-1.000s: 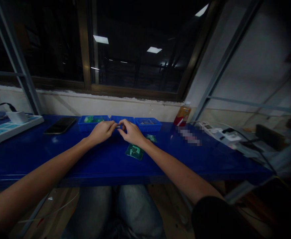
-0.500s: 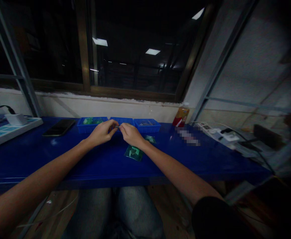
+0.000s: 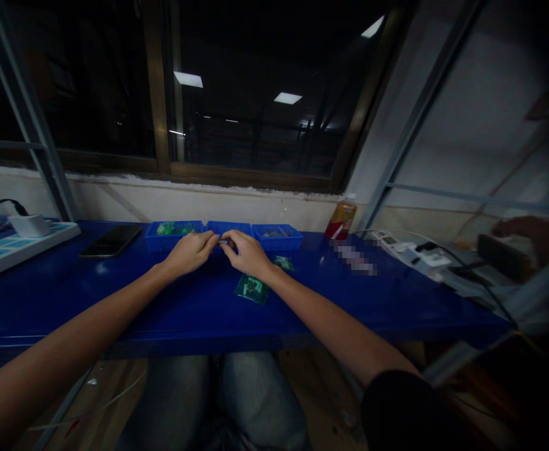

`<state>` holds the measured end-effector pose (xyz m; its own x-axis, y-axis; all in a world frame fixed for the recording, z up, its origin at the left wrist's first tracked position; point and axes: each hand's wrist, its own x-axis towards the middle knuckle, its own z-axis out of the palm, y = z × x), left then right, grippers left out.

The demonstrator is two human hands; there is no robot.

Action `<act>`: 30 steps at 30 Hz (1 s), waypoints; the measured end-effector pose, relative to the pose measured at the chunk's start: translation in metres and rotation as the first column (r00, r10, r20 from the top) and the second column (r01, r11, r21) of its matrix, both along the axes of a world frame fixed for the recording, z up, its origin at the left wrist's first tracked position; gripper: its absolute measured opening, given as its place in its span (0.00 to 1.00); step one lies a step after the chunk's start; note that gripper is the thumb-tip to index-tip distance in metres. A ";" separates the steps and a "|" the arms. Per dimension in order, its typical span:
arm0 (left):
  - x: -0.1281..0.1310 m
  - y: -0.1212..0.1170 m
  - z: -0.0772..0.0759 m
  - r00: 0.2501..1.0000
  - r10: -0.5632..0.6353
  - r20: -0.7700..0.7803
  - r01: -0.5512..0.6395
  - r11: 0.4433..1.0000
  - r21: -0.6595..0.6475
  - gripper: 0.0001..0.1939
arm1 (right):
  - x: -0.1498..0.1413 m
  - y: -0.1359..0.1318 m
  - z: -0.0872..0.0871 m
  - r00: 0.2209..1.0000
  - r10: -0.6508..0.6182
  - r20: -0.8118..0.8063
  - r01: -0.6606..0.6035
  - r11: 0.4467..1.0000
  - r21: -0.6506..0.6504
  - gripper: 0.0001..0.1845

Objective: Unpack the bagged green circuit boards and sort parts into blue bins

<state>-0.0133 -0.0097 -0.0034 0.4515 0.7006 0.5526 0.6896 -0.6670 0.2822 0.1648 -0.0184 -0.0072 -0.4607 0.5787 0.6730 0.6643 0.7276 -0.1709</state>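
Observation:
My left hand [image 3: 190, 253] and my right hand [image 3: 246, 253] meet over the blue table, just in front of the bins. Between their fingertips is a small, pale, metallic-looking piece [image 3: 222, 242], pinched from both sides; its exact kind is too small to make out. Beside my right wrist lies a green bag [image 3: 251, 289] with small brass-coloured and pale parts in it. A second green bag [image 3: 283, 263] lies farther back, to the right of that wrist. Behind my hands stand a left blue bin [image 3: 154, 243] holding green bags, a middle blue bin [image 3: 236, 227] and a right blue bin [image 3: 283, 242] with small parts.
A phone [image 3: 112, 241] and a white power strip [image 3: 25, 245] lie on the left of the blue table [image 3: 171, 319]. At the back right stands a red and yellow bottle [image 3: 342, 219]. Cables and white chargers [image 3: 429, 257] clutter the right end, near another person's blurred hand [image 3: 521, 227].
My fingers have shifted around the small piece, and more of it shows between them. My left fingers have closed together more. Another person's hand has come into view at far right.

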 end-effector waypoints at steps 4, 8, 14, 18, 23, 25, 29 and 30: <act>0.002 -0.002 0.000 0.988 -0.095 0.119 0.091 0.995 0.042 0.14 | -0.001 0.003 -0.001 0.999 -0.049 0.013 0.049 0.999 -0.014 0.09; 0.002 -0.001 -0.001 0.978 -0.162 0.131 0.154 0.986 0.063 0.12 | -0.001 0.004 -0.001 0.997 -0.078 0.025 0.079 0.996 -0.036 0.12; 0.001 0.000 0.001 0.992 -0.088 0.088 0.079 0.992 0.097 0.12 | 0.001 0.002 -0.001 0.998 -0.039 -0.044 0.036 0.997 -0.062 0.13; 0.001 -0.002 0.004 0.996 -0.067 0.052 0.063 0.995 0.076 0.15 | 0.001 0.002 0.000 0.999 -0.010 -0.054 0.009 1.000 -0.017 0.10; 0.000 0.000 0.003 0.998 -0.063 0.028 0.061 0.997 0.057 0.16 | 0.000 -0.001 0.002 0.998 -0.010 -0.056 0.012 0.999 0.030 0.09; -0.001 0.000 0.003 0.998 -0.057 0.023 0.056 0.997 0.046 0.17 | -0.001 -0.002 0.002 0.999 -0.015 -0.044 0.017 0.999 0.039 0.09; -0.001 0.000 0.003 0.997 -0.082 0.014 0.081 0.996 0.031 0.17 | -0.001 -0.002 0.002 0.998 -0.053 -0.032 0.054 0.998 0.038 0.09; 0.000 -0.001 0.002 0.995 -0.095 0.014 0.095 0.995 0.026 0.17 | -0.001 -0.001 0.002 0.997 -0.063 -0.038 0.065 0.997 0.034 0.10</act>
